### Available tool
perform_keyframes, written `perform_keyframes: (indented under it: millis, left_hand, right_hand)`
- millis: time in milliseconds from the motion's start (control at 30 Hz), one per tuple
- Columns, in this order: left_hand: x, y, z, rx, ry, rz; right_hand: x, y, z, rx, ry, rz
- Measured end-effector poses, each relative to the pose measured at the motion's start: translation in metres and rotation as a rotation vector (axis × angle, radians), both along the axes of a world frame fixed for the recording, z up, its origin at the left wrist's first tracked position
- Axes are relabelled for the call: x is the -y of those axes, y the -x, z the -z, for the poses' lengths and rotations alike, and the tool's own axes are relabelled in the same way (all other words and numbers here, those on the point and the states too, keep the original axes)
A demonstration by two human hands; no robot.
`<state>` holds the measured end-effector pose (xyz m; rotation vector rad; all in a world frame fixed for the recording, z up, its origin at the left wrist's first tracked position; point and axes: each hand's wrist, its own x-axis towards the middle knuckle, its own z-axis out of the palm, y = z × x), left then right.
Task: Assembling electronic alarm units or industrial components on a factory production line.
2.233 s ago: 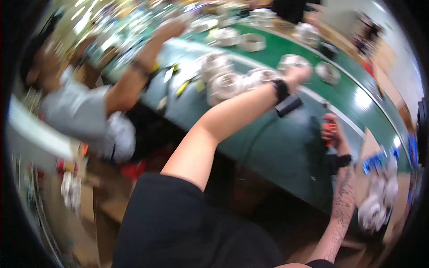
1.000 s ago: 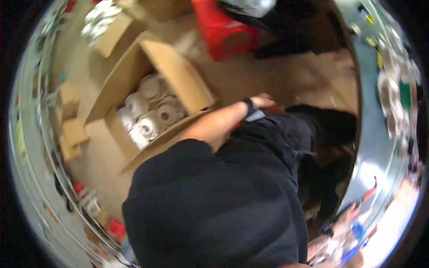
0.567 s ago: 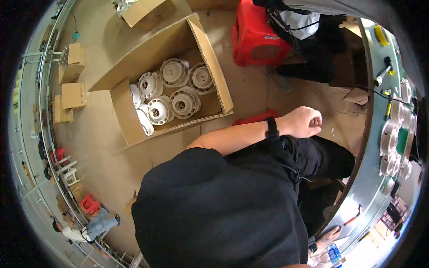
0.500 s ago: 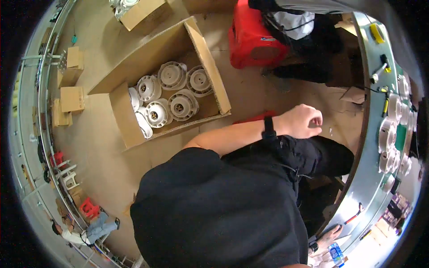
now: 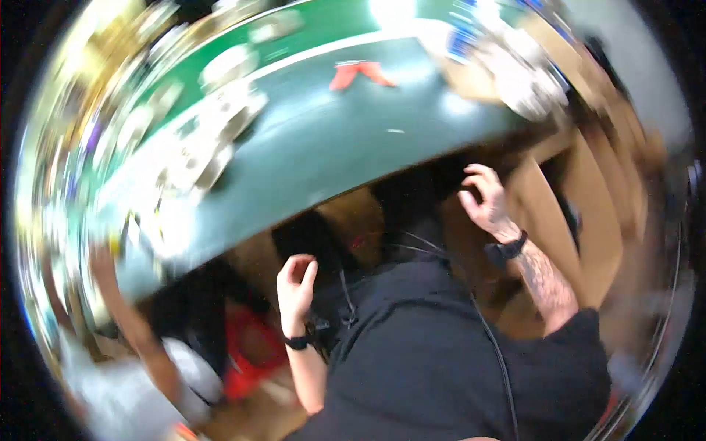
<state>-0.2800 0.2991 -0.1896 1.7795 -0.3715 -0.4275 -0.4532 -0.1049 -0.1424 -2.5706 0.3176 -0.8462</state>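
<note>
My left hand hangs in front of the workbench, fingers loosely curled, thumb apart, nothing in it. Past the bench's front edge, on the right, is my right hand. It is raised with fingers bent and spread, touching nothing. On the bench top lies a tool with orange-red handles spread in a V; blur hides its exact kind. Farther left stand several white round plastic housings, smeared by motion.
A co-worker's hand reaches over the bench's left end. Beneath sits a red stool or crate. White bundled material and a blue-labelled bottle occupy the far right corner. Cardboard boxes stand at the right.
My view has swung from the floor carton of white housings round to the bench. My left hand now hangs before the bench; my right hand has come off its top.
</note>
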Motion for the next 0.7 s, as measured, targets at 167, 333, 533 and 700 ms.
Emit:
perform_keyframes:
  millis: [167,333,533,700]
  left_hand:
    - [0.088,-0.039,0.028,-0.2,-0.15,0.456]
    - [0.167,-0.034,0.064,-0.132,-0.447,0.867]
    - [0.171,-0.102,0.141,0.069,-0.401,1.141]
    - [0.175,-0.079,0.101,0.345,-0.303,0.715]
  right_hand:
    - [-0.041,0.157,0.145,-0.411,-0.838,0.567]
    - [-0.153,0.286,0.241,-0.238,-1.859,0.992]
    - [-0.239,0.296,0.279,-0.172,-1.962,1.134]
    - [-0.249,0.394,0.272,-0.215,-1.788,1.264]
